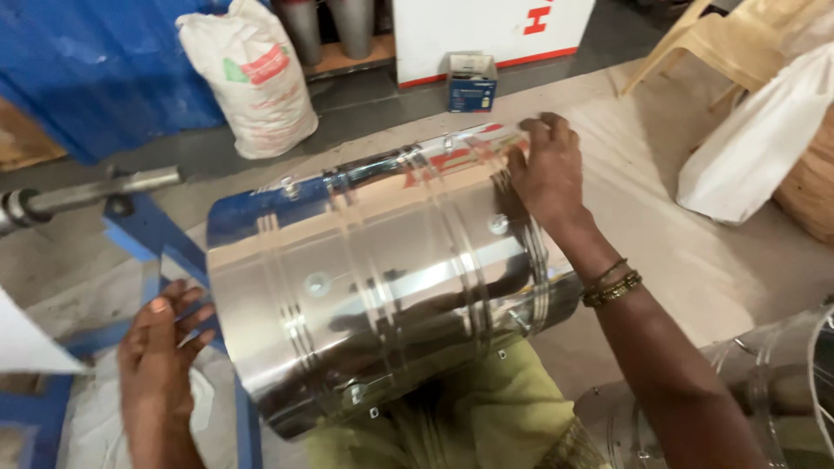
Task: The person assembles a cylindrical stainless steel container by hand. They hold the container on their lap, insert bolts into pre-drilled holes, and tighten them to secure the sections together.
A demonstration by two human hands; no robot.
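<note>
A large shiny steel drum [382, 269] lies on its side across my lap, with ribbed bands and small rivets on its wall. My right hand [547, 169] grips the drum's far right rim, fingers curled over the edge; bangles circle that wrist. My left hand [161, 347] rests flat against the drum's left end, fingers spread. The drum's inside is hidden.
A blue metal frame [161, 243] with a steel shaft [87, 193] stands at left. A white sack [256, 78] and a small blue box [472, 82] sit on the floor behind. Plastic chair [721, 43] and white cloth [764, 130] at right; another steel drum [764, 391] at lower right.
</note>
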